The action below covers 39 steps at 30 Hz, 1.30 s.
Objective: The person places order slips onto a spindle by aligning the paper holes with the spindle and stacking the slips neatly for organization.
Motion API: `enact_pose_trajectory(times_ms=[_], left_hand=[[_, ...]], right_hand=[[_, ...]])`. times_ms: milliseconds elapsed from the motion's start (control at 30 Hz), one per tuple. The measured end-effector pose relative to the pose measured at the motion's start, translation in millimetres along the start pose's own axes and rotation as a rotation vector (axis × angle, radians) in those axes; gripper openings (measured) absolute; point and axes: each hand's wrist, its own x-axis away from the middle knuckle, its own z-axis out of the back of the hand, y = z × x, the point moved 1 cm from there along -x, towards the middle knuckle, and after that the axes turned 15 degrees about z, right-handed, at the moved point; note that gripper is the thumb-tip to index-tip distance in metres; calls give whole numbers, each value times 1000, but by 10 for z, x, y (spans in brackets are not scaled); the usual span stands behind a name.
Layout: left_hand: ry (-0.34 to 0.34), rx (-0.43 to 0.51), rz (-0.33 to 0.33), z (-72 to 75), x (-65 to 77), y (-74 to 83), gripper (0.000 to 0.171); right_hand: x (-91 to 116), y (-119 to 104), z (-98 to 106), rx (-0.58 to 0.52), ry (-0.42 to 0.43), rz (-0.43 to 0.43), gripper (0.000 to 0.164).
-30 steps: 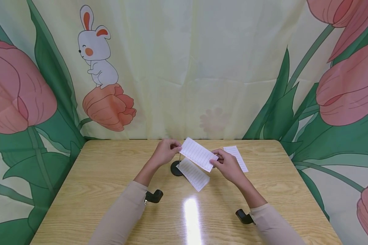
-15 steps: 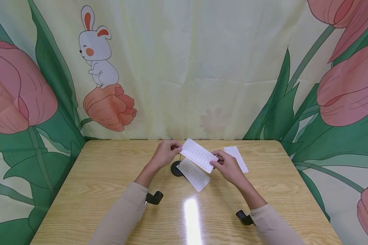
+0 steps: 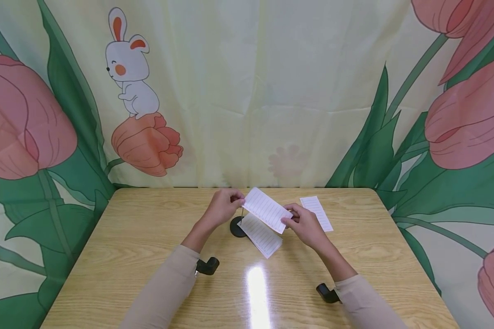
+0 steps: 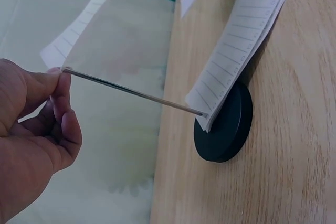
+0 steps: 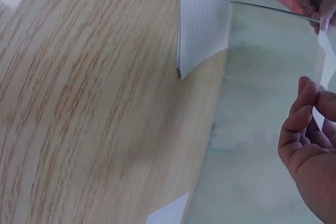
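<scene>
A lined white paper slip is held up and slanted between both hands. My left hand pinches its upper left corner between thumb and fingers. In the left wrist view, that corner is at the tip of a thin metal spike; whether the tip passes through the paper is hidden by the fingers. My right hand pinches the slip's lower right end. Below, several similar lined slips are threaded on the spike, low down by its round black base. They lie tilted, fanning out to the right.
Another lined slip lies flat on the wooden table, behind and to the right of the right hand. A curtain printed with tulips and a rabbit hangs right behind the table's back edge.
Both hands keep the same grip on the slip. Its upper edge has sunk very slightly; the threaded slips and the slip at the right lie as before.
</scene>
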Motion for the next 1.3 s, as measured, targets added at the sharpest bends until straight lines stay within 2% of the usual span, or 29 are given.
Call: enact_pose_trajectory(times_ms=[467, 867, 1300], left_hand=[[-12, 0, 33, 0, 21, 15, 8], [-12, 15, 12, -50, -4, -94, 7], [-22, 13, 48, -119, -29, -231, 9]], right_hand=[[33, -50, 0, 10, 7, 11, 30], [69, -48, -11, 56, 11, 17, 29], [128, -21, -111, 69, -22, 1, 29]])
